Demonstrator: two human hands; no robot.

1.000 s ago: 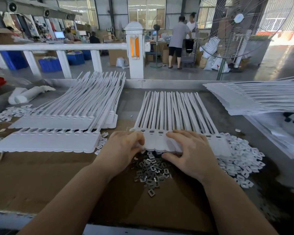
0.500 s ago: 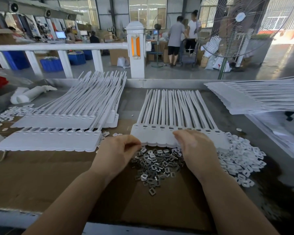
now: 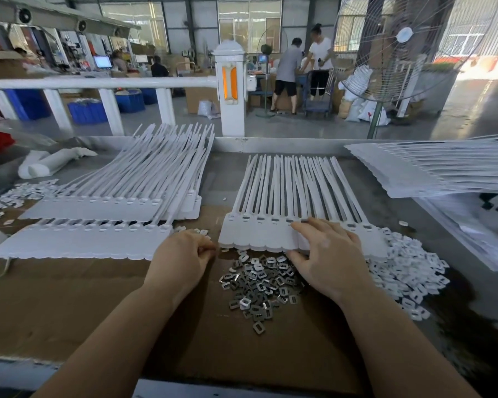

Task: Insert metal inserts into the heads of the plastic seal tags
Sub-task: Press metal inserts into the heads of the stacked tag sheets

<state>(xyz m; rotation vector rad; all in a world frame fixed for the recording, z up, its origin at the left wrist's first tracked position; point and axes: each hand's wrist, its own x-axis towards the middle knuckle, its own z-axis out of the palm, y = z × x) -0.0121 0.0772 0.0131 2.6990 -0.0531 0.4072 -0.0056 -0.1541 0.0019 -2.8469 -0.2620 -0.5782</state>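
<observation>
Resting across the middle of the frame, the right hand (image 3: 329,258) lies on the row of seal tags (image 3: 273,234), its fingers spread and nearly straight over the flat white heads, the thumb at the heads' near edge. The tags form one joined strip, heads toward the viewer and long tails fanning up toward the metal rim of the table (image 3: 270,145). The left hand (image 3: 181,259) sits just left of that strip, fingers curled in with the tips pressed against the thumb; whether a small piece is pinched there cannot be told. Below the strip, between the two hands, a loose heap of metal inserts (image 3: 259,282) lies on the brown cardboard sheet (image 3: 69,305). To the right of the strip a pile of small white plastic caps (image 3: 408,271) spreads out, touching the strip's right end. In the left half of the frame two more stacks of tags (image 3: 98,219) lie one behind the other. Another bundle of tags (image 3: 431,170) lies at the upper right. A standing fan (image 3: 391,53) rises behind the table at the upper right.
</observation>
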